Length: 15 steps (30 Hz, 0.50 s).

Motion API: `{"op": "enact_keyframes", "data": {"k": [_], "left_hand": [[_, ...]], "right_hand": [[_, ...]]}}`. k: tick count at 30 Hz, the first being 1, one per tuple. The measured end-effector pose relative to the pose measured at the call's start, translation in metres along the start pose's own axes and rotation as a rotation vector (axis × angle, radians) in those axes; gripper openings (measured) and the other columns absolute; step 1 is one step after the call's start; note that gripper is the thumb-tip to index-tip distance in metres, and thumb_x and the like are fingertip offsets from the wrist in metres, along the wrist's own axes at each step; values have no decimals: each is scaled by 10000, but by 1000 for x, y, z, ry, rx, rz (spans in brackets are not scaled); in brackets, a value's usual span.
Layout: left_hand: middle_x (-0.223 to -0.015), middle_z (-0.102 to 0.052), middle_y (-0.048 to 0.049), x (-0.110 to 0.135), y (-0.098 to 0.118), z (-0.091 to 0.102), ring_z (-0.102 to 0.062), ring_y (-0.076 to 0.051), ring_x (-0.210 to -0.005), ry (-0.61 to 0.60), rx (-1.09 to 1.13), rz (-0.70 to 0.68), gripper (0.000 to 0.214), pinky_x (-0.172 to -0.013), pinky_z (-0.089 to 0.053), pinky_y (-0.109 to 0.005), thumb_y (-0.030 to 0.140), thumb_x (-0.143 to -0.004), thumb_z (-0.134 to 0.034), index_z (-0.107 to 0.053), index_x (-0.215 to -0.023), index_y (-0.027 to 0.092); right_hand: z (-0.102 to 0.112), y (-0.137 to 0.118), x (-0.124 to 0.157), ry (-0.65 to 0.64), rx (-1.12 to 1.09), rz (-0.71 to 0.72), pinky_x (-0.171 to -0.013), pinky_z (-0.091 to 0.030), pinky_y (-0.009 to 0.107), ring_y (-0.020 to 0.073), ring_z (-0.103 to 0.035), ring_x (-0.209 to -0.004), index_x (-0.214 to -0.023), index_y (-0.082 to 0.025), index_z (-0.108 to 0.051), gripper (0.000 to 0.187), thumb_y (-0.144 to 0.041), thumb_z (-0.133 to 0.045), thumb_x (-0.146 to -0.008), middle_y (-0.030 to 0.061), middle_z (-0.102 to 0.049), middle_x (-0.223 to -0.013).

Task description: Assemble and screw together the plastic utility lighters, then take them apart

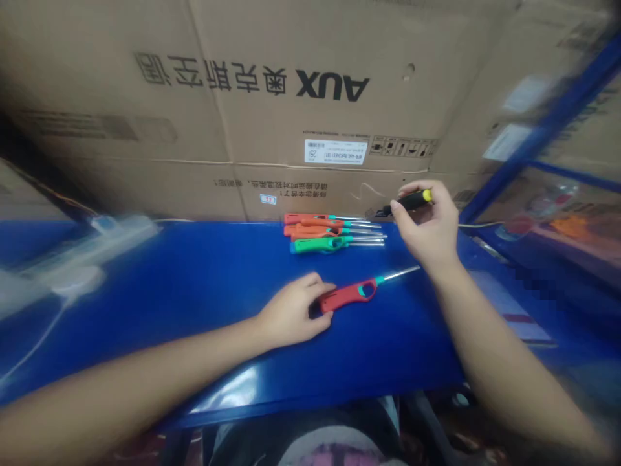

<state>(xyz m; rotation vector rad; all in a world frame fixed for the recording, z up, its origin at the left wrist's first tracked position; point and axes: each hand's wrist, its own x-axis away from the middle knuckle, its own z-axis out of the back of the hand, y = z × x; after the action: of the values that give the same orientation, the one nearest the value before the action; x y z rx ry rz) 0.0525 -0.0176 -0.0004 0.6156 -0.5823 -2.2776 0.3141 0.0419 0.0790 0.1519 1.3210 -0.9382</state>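
My left hand (294, 314) rests on the blue table (194, 291), fingers closed round the handle end of a red gas lighter (350, 294) whose metal nozzle points right. My right hand (429, 223) is raised above the table's far right, pinching a black screwdriver with a yellow cap (410, 201). Just left of that hand lies a small pile of lighters (330, 232), several red or orange and one green, nozzles pointing right.
A large cardboard box marked AUX (310, 97) stands along the table's back edge. A white power strip with cable (82, 255) lies blurred at the left. Blue shelving with packaged goods (548, 194) is at the right.
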Motion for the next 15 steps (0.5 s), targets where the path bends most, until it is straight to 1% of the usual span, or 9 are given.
{"op": "enact_keyframes", "data": {"k": [2,3,4,6,9,11,13,15], "left_hand": [[-1092,-620,-81,0,-2,-1,-636,-207,-928,14,31,-5,476,-835,-557,-328,233,-838,-630,-624,-1309,164],[-1108,-614,-85,0,-3,-2,-636,-208,-943,21,43,-6,480,-859,-557,-335,223,-842,-622,-616,-1317,162],[-1124,-608,-88,0,-4,-3,-635,-210,-956,26,51,-6,486,-879,-555,-341,220,-847,-616,-606,-1329,163],[-1135,-602,-90,-1,-5,-4,-633,-213,-974,28,57,-9,481,-906,-552,-354,231,-860,-614,-599,-1337,170],[-1157,-601,-94,0,-7,-4,-625,-222,-1020,24,61,-21,457,-951,-539,-371,279,-889,-626,-600,-1336,186],[-1199,-598,-100,0,-9,-5,-605,-239,-1081,32,47,-28,469,-999,-516,-402,324,-905,-637,-588,-1354,200],[-1232,-599,-103,-1,-9,-5,-578,-258,-1127,37,21,-35,483,-1033,-491,-441,361,-917,-640,-575,-1374,216],[-1248,-608,-100,-2,-10,-4,-564,-265,-1140,23,5,-47,471,-1040,-482,-463,375,-935,-626,-570,-1380,232]], "right_hand": [[6,27,-2,-94,167,-86,-667,-519,289,163,-589,-727,-903,-222,-599,107,-199,-635,-805,17,-611,-882],[9,39,-1,-143,262,-96,-710,-523,311,177,-589,-744,-848,-217,-599,89,-172,-626,-777,24,-601,-869],[12,50,1,-176,365,-128,-770,-521,336,190,-591,-770,-830,-214,-597,94,-145,-604,-767,38,-597,-883],[17,67,6,-281,544,-256,-862,-506,361,222,-601,-871,-852,-207,-600,122,-120,-567,-774,74,-586,-947],[22,84,11,-365,634,-371,-935,-478,367,254,-593,-951,-836,-191,-606,130,-95,-551,-769,96,-561,-914],[25,91,12,-422,663,-427,-956,-466,350,252,-591,-966,-859,-178,-622,138,-94,-559,-769,98,-550,-916],[27,97,14,-508,692,-493,-933,-473,331,236,-598,-924,-909,-166,-641,169,-105,-583,-762,99,-538,-955],[29,100,17,-619,714,-563,-863,-493,318,205,-597,-812,-935,-167,-658,210,-112,-614,-737,90,-527,-979]]}}
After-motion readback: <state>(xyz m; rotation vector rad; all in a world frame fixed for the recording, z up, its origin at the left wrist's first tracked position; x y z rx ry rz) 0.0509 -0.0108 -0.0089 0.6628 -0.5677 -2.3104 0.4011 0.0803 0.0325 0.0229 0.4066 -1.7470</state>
